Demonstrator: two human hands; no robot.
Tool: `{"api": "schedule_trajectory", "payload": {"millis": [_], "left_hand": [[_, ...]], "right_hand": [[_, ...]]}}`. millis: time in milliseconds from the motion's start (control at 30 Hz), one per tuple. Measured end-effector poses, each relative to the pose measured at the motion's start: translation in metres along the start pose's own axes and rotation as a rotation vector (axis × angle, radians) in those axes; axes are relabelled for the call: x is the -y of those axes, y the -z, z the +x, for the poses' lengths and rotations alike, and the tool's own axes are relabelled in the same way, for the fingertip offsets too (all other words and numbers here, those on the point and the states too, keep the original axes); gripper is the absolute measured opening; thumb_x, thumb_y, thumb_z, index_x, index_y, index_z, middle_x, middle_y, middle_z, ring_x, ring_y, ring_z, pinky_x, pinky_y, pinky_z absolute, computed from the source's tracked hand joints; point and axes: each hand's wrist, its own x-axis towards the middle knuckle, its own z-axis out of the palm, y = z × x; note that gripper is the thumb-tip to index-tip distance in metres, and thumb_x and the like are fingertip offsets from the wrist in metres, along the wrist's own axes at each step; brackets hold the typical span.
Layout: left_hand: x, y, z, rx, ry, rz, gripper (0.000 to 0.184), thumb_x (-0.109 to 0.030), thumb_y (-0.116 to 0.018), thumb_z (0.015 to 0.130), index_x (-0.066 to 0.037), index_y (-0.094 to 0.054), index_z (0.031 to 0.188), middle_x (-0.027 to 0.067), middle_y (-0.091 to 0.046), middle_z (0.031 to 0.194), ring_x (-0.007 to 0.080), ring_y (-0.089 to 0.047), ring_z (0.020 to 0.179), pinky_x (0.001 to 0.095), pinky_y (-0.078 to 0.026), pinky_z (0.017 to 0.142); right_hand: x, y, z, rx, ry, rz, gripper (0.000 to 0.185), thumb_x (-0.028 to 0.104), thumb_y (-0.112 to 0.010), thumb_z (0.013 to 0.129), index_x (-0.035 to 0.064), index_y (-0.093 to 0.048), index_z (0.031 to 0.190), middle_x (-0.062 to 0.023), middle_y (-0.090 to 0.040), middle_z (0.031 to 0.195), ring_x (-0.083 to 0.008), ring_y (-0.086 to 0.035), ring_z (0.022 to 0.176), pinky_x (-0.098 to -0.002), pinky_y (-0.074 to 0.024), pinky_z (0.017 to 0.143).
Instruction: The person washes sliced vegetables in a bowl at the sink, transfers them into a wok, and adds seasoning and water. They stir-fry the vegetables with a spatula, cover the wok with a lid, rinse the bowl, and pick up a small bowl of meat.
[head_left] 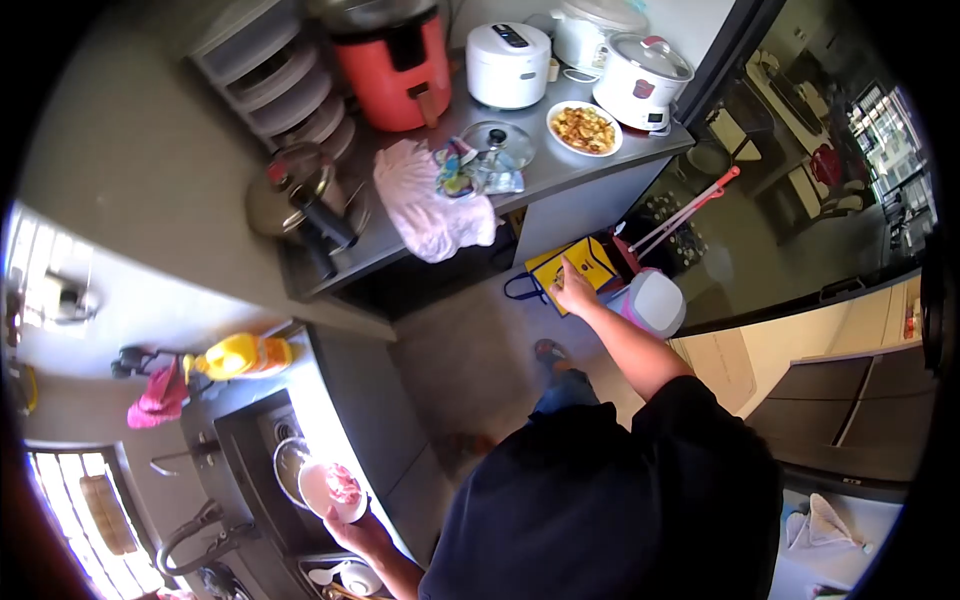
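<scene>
At the lower left, my left hand (350, 530) is closed on the rim of a white bowl (318, 492) with pieces of pink raw meat (342, 484) in it. The bowl is over the edge of the sink, beside a metal strainer or bowl (291, 470). My right hand (573, 288) is raised near the middle, in front of a yellow bag (598, 262). One finger is stretched out and the others are partly bent; I see nothing held in it.
A counter (560, 180) carries a dish of food (584, 130), white cookers (508, 75), a red appliance (400, 80), a pink cloth (425, 205) and a pot (270, 200). A lidded bin (655, 303) stands below. A yellow bottle (240, 356) is beside the sink (250, 440).
</scene>
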Motion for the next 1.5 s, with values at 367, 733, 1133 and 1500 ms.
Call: {"api": "schedule_trajectory", "payload": {"millis": [367, 733, 1133, 1500], "left_hand": [[0.145, -0.185, -0.101, -0.003, 0.189, 0.103, 0.058, -0.028, -0.052, 0.09, 0.0, -0.043, 0.14, 0.0156, -0.061, 0.121, 0.0283, -0.065, 0.103, 0.0404, -0.057, 0.078], [0.159, -0.206, -0.126, 0.06, 0.32, 0.175, 0.056, -0.023, -0.046, 0.09, 0.002, -0.04, 0.139, 0.0172, -0.058, 0.125, 0.0295, -0.062, 0.111, 0.0429, -0.058, 0.085], [0.156, -0.17, -0.097, 0.17, 0.329, 0.153, 0.058, -0.019, -0.048, 0.09, 0.006, -0.04, 0.141, 0.0212, -0.052, 0.135, 0.0331, -0.054, 0.126, 0.0437, -0.048, 0.104], [0.182, -0.19, -0.078, 0.18, 0.311, 0.201, 0.054, -0.02, -0.047, 0.09, 0.006, -0.044, 0.138, 0.0189, -0.056, 0.129, 0.03, -0.059, 0.119, 0.0405, -0.051, 0.098]], "right_hand": [[-0.034, 0.006, 0.163, 0.026, 0.093, 0.137, 0.091, 0.015, -0.063, 0.088, 0.0242, -0.005, 0.157, -0.025, -0.053, 0.117, -0.0425, -0.063, 0.095, -0.0494, -0.0547, 0.082], [-0.035, 0.0, 0.203, 0.027, 0.037, 0.058, 0.06, 0.013, -0.062, 0.084, 0.0224, -0.039, 0.138, -0.0167, -0.068, 0.101, -0.0367, -0.068, 0.092, -0.048, -0.0543, 0.081], [-0.177, 0.044, -0.017, -0.013, 0.084, -0.039, 0.064, 0.005, -0.063, 0.084, 0.0185, -0.037, 0.14, -0.0177, -0.063, 0.113, -0.0378, -0.067, 0.091, -0.0456, -0.0555, 0.077], [-0.169, 0.149, 0.016, 0.874, -0.318, -0.423, 0.041, 0.013, -0.051, 0.082, -0.0009, -0.063, 0.119, -0.0171, -0.074, 0.093, -0.0274, -0.073, 0.08, -0.0379, -0.0581, 0.073]]}}
